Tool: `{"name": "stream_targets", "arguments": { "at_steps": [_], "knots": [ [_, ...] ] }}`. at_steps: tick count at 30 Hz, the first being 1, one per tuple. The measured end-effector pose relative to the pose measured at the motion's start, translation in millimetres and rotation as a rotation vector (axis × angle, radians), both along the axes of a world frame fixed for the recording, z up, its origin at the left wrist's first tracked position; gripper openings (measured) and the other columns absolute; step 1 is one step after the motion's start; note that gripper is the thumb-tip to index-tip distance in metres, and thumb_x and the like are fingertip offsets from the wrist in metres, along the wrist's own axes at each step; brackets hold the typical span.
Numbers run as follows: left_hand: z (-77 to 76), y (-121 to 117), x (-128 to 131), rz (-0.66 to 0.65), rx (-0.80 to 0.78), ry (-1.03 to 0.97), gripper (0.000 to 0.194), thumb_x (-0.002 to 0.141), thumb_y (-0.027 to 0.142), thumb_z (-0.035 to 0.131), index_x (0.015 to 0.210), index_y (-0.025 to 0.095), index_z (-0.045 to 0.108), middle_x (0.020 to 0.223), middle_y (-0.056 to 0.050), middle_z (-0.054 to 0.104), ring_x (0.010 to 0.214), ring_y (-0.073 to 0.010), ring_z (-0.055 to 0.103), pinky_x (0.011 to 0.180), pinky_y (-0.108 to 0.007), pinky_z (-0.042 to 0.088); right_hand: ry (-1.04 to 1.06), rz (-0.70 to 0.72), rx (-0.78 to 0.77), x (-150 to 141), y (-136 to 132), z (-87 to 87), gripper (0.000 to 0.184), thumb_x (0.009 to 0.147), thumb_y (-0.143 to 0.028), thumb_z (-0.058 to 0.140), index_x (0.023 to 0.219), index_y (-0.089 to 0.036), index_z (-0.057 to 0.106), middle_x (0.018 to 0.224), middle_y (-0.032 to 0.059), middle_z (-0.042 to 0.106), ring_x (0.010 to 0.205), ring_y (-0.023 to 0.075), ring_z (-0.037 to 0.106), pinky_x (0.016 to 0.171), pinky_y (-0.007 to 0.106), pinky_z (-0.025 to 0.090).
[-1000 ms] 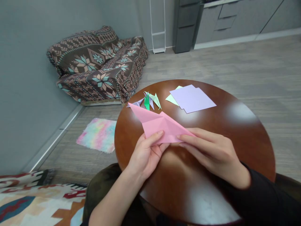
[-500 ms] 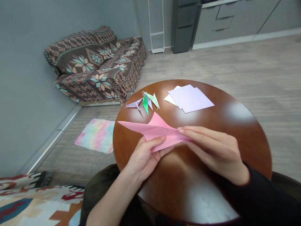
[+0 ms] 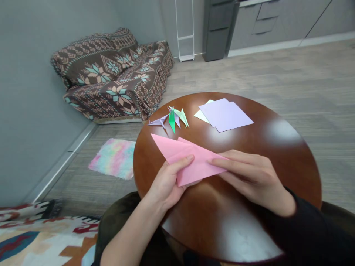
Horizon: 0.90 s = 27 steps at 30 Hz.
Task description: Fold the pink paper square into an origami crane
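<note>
A partly folded sheet of pink origami paper (image 3: 199, 166) is held above the round table, its long point aimed to the upper left. My left hand (image 3: 173, 181) grips its lower left side, thumb on top and fingers underneath. At the right corner, my right hand (image 3: 249, 173) pinches the paper, with fingertips on the upper face and other fingers behind it. Beyond the pink paper lie several folded paper cranes: a green crane (image 3: 172, 122), a lilac crane (image 3: 158, 122) and a pale green crane (image 3: 182, 117) among them.
Lilac paper squares (image 3: 227, 114) lie stacked at the back of the brown round table (image 3: 288, 159), over a pale green sheet (image 3: 202, 115). A patterned covered sofa (image 3: 116, 77) stands at the far left, with a pastel rug (image 3: 113, 159) on the floor.
The pink paper has flattened: its raised upper flap has come down and its left point has swung up and inward. Both hands keep hold, the right fingers now lying further over the paper.
</note>
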State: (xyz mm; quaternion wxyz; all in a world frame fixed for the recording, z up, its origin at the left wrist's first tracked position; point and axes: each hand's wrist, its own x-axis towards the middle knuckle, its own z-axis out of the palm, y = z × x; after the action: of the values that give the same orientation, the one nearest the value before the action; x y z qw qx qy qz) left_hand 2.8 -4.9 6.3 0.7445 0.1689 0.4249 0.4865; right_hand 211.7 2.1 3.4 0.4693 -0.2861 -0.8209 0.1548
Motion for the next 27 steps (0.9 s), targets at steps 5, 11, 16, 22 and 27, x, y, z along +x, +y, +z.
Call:
{"name": "stream_targets", "arguments": {
  "at_steps": [5, 11, 16, 22, 27],
  "knots": [
    [3.9, 2, -2, -0.014, -0.023, -0.052, 0.010, 0.082, 0.015, 0.077, 0.089, 0.009, 0.075, 0.077, -0.007, 0.077, 0.059, -0.0140, 0.071, 0.052, -0.019, 0.059, 0.135, -0.045, -0.124, 1, -1, -0.2, 0.023, 0.089, -0.010, 0.074, 0.101, -0.026, 0.084, 0.092, 0.0046, 0.085, 0.077, 0.0211, 0.081, 0.069, 0.027, 0.066],
    [7.9, 2, 0, 0.043, 0.052, -0.124, 0.010, 0.083, 0.006, 0.070, 0.090, 0.010, 0.076, 0.087, -0.008, 0.081, 0.076, -0.0159, 0.077, 0.067, -0.018, 0.063, 0.286, -0.102, -0.369, -2, -4, 2.9, 0.010, 0.084, -0.015, 0.082, 0.084, -0.024, 0.084, 0.090, 0.0035, 0.085, 0.079, 0.0214, 0.081, 0.073, 0.028, 0.066],
    [7.6, -8, 4, -0.040, 0.253, -0.201, 0.062, 0.079, 0.058, 0.080, 0.121, 0.013, 0.072, 0.122, -0.017, 0.076, 0.112, -0.0345, 0.074, 0.085, -0.038, 0.065, 0.475, -0.183, -0.632, -6, -7, 5.3, 0.003, 0.084, -0.025, 0.084, 0.081, -0.024, 0.085, 0.084, 0.0035, 0.085, 0.074, 0.0207, 0.080, 0.070, 0.027, 0.066],
    [-4.3, -20, 29, -0.017, 0.389, -0.045, 0.072, 0.070, 0.030, 0.094, 0.136, 0.027, 0.065, 0.131, -0.009, 0.074, 0.122, -0.0300, 0.068, 0.103, -0.040, 0.053, 0.576, -0.100, -0.740, -15, -12, 10.3, 0.004, 0.084, -0.022, 0.084, 0.083, -0.025, 0.086, 0.078, 0.0021, 0.083, 0.069, 0.0195, 0.080, 0.065, 0.025, 0.066],
    [-5.1, -12, 40, 0.154, 0.284, 0.016, 0.018, 0.077, 0.025, 0.088, 0.087, 0.014, 0.077, 0.081, -0.002, 0.074, 0.071, -0.0108, 0.063, 0.067, -0.021, 0.052, 0.550, -0.086, -0.713, -21, -14, 14.0, 0.009, 0.076, -0.024, 0.091, 0.080, -0.020, 0.084, 0.080, 0.0045, 0.084, 0.069, 0.0195, 0.079, 0.067, 0.024, 0.066]
  ]
}}
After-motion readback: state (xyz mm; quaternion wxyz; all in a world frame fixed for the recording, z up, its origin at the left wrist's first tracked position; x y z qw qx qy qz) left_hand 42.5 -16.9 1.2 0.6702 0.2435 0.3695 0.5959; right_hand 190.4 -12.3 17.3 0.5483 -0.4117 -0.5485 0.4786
